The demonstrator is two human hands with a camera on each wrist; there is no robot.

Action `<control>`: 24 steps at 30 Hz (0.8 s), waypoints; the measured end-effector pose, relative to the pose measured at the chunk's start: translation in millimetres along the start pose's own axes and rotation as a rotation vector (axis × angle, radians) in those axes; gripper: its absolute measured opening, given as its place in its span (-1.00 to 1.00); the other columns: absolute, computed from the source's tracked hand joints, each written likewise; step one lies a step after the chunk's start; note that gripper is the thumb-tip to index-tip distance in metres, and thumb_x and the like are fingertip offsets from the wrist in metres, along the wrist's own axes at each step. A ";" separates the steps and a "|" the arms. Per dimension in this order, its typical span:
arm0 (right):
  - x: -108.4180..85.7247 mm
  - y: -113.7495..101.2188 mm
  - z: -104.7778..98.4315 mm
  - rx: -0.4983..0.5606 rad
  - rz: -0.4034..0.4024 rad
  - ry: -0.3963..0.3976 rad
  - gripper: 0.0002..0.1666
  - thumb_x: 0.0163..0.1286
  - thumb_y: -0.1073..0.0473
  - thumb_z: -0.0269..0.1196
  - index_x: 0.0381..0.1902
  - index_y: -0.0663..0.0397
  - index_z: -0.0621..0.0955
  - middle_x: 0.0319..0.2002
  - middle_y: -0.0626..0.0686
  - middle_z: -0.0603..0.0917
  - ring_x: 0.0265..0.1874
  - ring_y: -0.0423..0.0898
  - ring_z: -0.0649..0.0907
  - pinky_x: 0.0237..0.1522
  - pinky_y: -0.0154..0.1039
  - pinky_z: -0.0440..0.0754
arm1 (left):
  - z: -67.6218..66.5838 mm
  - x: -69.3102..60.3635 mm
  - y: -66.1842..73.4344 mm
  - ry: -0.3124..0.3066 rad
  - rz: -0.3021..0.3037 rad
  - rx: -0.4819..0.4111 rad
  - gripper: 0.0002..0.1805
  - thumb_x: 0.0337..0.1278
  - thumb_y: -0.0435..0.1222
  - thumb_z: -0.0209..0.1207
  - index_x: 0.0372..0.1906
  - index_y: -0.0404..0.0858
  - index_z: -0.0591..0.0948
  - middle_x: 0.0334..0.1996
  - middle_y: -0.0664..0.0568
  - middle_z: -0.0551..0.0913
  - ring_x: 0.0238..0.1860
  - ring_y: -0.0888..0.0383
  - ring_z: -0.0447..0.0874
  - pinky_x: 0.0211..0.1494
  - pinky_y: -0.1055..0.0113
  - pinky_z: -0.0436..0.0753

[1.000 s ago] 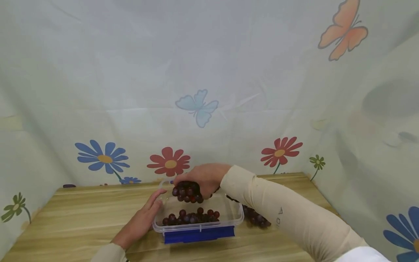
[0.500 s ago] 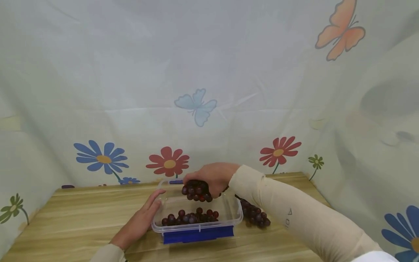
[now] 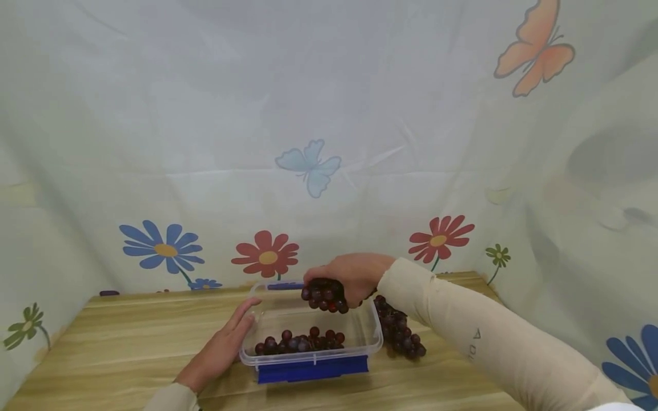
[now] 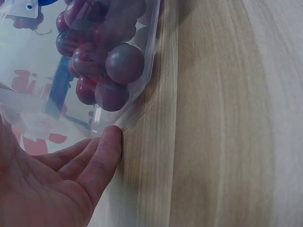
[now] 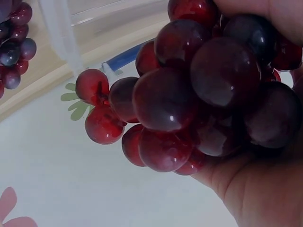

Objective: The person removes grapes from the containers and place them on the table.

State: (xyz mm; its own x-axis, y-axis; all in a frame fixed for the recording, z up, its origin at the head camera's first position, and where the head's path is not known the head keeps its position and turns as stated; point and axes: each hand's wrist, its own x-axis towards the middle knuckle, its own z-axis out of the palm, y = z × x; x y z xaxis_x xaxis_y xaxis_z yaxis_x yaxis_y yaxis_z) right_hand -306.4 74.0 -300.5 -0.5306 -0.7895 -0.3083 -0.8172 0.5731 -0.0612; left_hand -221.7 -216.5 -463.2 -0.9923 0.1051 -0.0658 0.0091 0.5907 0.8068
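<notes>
The right hand (image 3: 354, 275) grips a bunch of dark red grapes (image 3: 325, 295) above the back right part of a clear container (image 3: 312, 357) with blue clips. In the right wrist view the held grapes (image 5: 189, 94) fill the space between thumb and fingers. Another bunch (image 3: 298, 342) lies inside the container along its front. My left hand (image 3: 223, 345) rests with extended fingers against the container's left side. In the left wrist view the left hand's fingertips (image 4: 111, 137) touch the clear wall beside the grapes (image 4: 102, 61).
Another bunch of dark grapes (image 3: 403, 337) lies on the wooden table (image 3: 128, 342), just right of the container. A pale curtain (image 3: 205, 114) printed with flowers and butterflies stands behind the table and at both sides.
The right hand has moved rightward over the container with the held grapes. More of the bunch on the table shows now. My left hand has stayed at the container's left side.
</notes>
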 end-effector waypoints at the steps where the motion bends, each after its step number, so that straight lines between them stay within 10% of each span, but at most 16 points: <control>1: -1.3 0.9 0.6 0.001 0.010 0.000 -0.01 0.14 0.25 0.54 0.42 -0.48 0.37 0.05 -0.10 0.70 -0.13 -0.19 0.66 -0.06 -0.24 0.72 | 0.3 0.0 -0.2 0.000 -0.001 -0.002 -0.40 0.61 0.30 -0.35 0.58 0.30 0.14 0.62 -0.31 0.21 0.52 -0.46 0.31 0.40 -0.53 0.34; 24: -23.9 22.6 9.4 0.007 0.056 0.032 -0.01 0.13 0.16 0.60 0.43 -0.40 0.38 0.05 -0.08 0.73 -0.01 -0.11 0.72 0.14 -0.08 0.73 | -0.7 -1.2 1.9 0.001 0.004 0.010 -0.40 0.61 0.29 -0.35 0.58 0.28 0.15 0.63 -0.25 0.21 0.55 -0.43 0.28 0.43 -0.52 0.32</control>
State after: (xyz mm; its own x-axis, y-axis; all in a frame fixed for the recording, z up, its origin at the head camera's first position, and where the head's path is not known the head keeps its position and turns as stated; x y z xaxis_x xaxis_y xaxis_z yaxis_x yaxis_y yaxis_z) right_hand -310.1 107.9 -303.3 -0.5825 -0.7629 -0.2806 -0.7847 0.6178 -0.0509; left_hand -220.6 -216.1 -461.2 -0.9923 0.1068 -0.0623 0.0141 0.5980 0.8014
